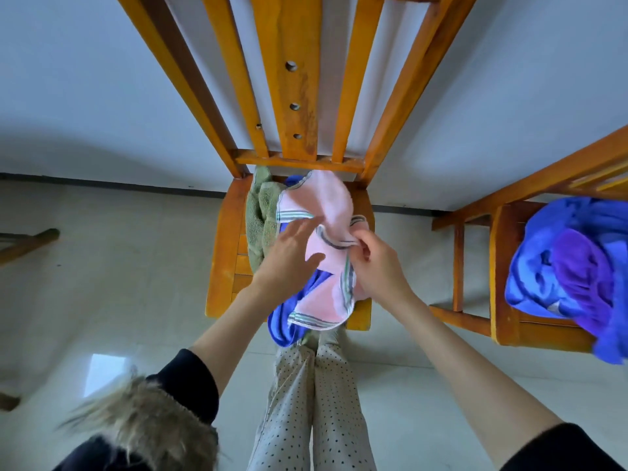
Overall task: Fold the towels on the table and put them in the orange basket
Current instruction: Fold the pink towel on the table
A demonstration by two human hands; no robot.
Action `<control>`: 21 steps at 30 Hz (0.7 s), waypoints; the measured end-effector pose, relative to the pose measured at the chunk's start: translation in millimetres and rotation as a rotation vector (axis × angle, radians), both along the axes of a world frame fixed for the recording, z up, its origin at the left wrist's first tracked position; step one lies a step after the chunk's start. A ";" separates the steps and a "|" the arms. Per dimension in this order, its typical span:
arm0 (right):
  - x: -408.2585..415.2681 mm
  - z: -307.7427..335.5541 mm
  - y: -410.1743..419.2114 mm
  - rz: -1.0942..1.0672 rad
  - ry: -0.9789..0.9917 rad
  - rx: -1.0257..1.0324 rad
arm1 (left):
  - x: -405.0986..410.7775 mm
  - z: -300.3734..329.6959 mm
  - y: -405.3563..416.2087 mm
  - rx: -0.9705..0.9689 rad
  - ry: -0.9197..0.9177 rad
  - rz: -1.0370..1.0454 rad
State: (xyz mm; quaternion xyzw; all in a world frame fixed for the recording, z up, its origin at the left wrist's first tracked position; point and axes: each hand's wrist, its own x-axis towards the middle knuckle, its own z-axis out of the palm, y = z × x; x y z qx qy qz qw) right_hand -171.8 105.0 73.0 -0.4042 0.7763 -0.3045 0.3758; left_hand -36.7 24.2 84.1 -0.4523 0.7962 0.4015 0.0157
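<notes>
Orange wood chair (224, 266), pale tiled floor (102, 266), towels (326, 212) heaped

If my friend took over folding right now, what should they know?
Right hand: pinching the striped edge of the pink towel.
Left hand: open, fingers straight, against the pink towel.
Where things are: the pink towel is on the middle chair, over a blue towel, with a green towel beside it. More blue and purple cloth is heaped on the right chair.
Done: nothing looks folded yet.
Left: fold every towel. No orange basket is in view, so find it first.
</notes>
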 end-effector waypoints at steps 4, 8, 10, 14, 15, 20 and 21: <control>-8.7 43.2 3.4 0.117 0.052 -0.008 | -14.2 31.6 13.2 -0.044 0.170 0.022; -14.2 89.9 8.8 0.168 0.078 -0.068 | -12.7 73.8 15.3 -0.066 0.248 0.086; -17.9 116.0 6.2 0.182 0.151 -0.116 | -8.4 99.0 10.8 -0.072 0.267 0.100; -24.1 162.4 -1.1 0.221 0.351 -0.289 | 3.6 156.4 -0.5 -0.010 0.371 0.141; -24.8 173.5 -3.1 0.229 0.392 -0.325 | 6.5 172.5 -1.4 0.002 0.395 0.130; -12.7 230.1 -11.3 0.287 0.632 -0.503 | 27.0 249.6 7.2 -0.100 0.449 0.092; -7.8 238.5 -13.3 0.317 0.683 -0.534 | 33.7 263.2 9.2 -0.139 0.470 0.107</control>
